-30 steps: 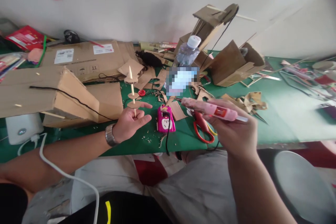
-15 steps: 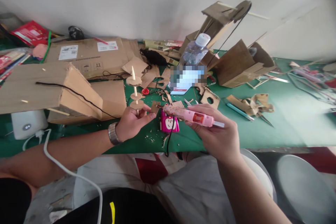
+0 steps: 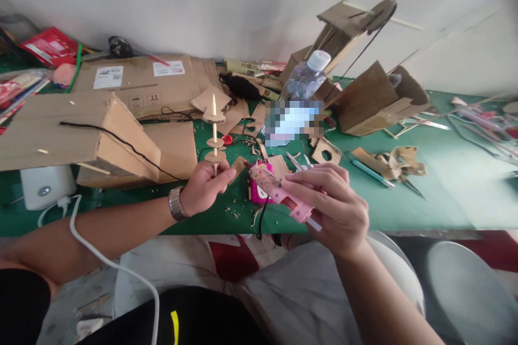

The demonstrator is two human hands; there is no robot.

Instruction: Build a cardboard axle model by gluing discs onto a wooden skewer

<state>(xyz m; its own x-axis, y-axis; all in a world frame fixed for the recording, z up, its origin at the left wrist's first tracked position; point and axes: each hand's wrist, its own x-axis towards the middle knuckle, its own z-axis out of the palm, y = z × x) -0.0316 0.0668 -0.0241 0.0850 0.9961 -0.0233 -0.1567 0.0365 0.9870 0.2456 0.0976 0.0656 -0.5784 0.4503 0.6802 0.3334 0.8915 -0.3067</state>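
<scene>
My left hand [image 3: 206, 186] is closed round the lower end of a pointed wooden skewer [image 3: 214, 128] that stands upright. Several cardboard discs [image 3: 215, 157] are threaded along it. At my left thumb tip is a small cardboard piece [image 3: 237, 170]; whether the thumb pinches it I cannot tell. My right hand [image 3: 338, 205] grips a pink hot glue gun [image 3: 279, 191], its nozzle pointing left and close to that piece. A clear glue stick [image 3: 314, 223] pokes out of the gun's back end. Partly hidden beneath the gun lies a magenta power socket [image 3: 256, 192].
On the left stands a cardboard structure [image 3: 133, 145] with a black cord. Behind are a flat carton [image 3: 133, 83], a plastic bottle [image 3: 303, 81] and a blurred-out screen [image 3: 293, 124]. Scissors [image 3: 297, 161], a teal pen [image 3: 372, 174] and a cardboard box [image 3: 364, 105] lie rightward.
My right hand has brought the glue gun leftward and tilted its back end down, changing its finger hold. My left hand has closed more round the skewer. The view has shifted slightly.
</scene>
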